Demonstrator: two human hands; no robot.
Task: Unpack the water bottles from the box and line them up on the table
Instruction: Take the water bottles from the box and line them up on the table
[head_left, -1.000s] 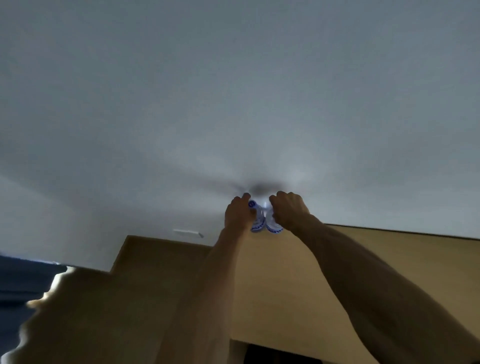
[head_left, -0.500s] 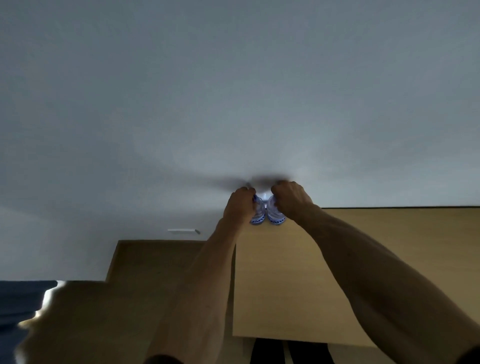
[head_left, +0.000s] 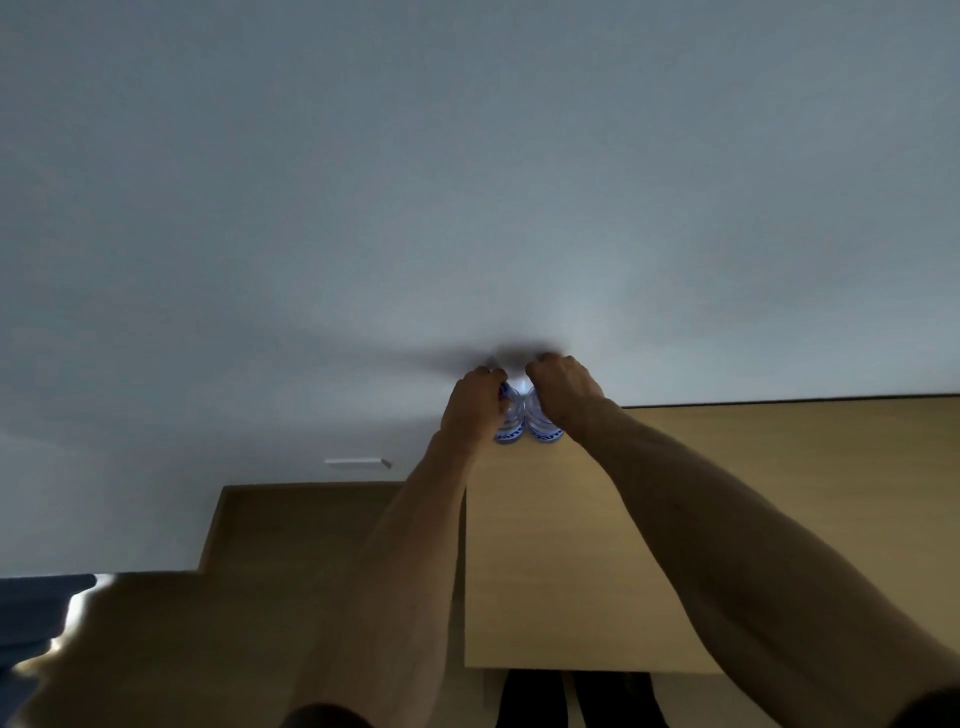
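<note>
**Inspector:** Step in hand appears to be placement. The left hand (head_left: 475, 402) curls round the left bottle (head_left: 510, 422); the right hand (head_left: 563, 392) grips the right bottle (head_left: 543, 423). Both bottles sit between the hands, side by side, at the far edge of the table (head_left: 727, 493).

**Clerk:** Next move?

**Inspector:** Likely setting both upright, then letting go (contact with the tabletop cannot be confirmed). Bottles are clear ribbed plastic with blue labels; the table is smooth pale wood.

Dim room, plain wall over wooden surfaces

A pale grey wall (head_left: 467, 182) is filling most of the view, a small white fitting (head_left: 357, 462) showing low on it. A light wooden counter (head_left: 779, 467) is lying beneath; something dark blue, perhaps fabric (head_left: 31, 608), is sitting far left.
</note>
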